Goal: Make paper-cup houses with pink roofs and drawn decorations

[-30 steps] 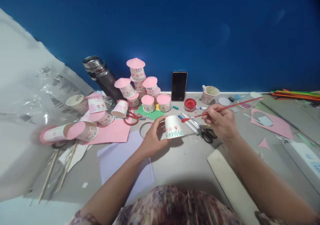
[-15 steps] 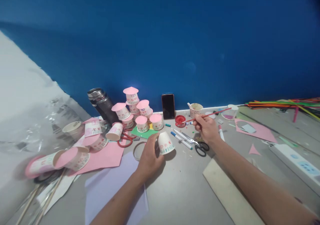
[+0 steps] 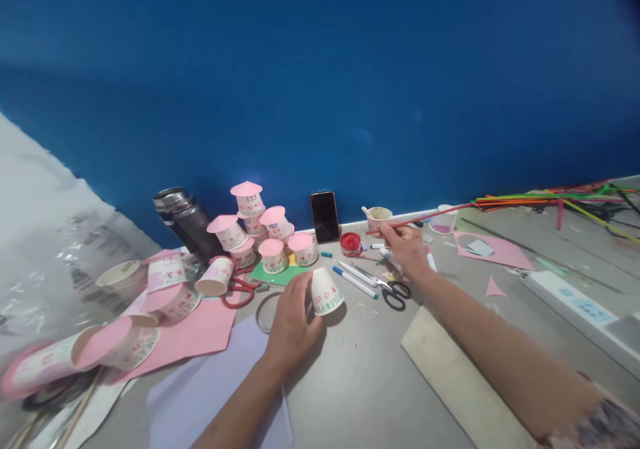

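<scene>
My left hand (image 3: 291,322) grips an upturned white paper cup (image 3: 326,292) with red flowers and green grass drawn on it, resting on the grey table. My right hand (image 3: 406,246) is closed on a thin red paintbrush (image 3: 434,214), its bristle end reaching toward the small red paint pot (image 3: 351,243). A paper cup with a stick in it (image 3: 377,218) stands just behind that hand. Scissors (image 3: 394,292) and blue-capped markers (image 3: 355,281) lie between my hands.
A pile of pink-roofed cup houses (image 3: 260,232) stands at the back by a dark flask (image 3: 183,221) and an upright phone (image 3: 325,216). More cups (image 3: 120,342) and pink paper (image 3: 200,332) lie left. Coloured sticks (image 3: 550,199), a pink sheet (image 3: 493,249) and a board (image 3: 455,376) lie right.
The view has tilted up. My right hand has carried the brush away from the cup and back toward the red paint pot. My left hand keeps hold of the cup.
</scene>
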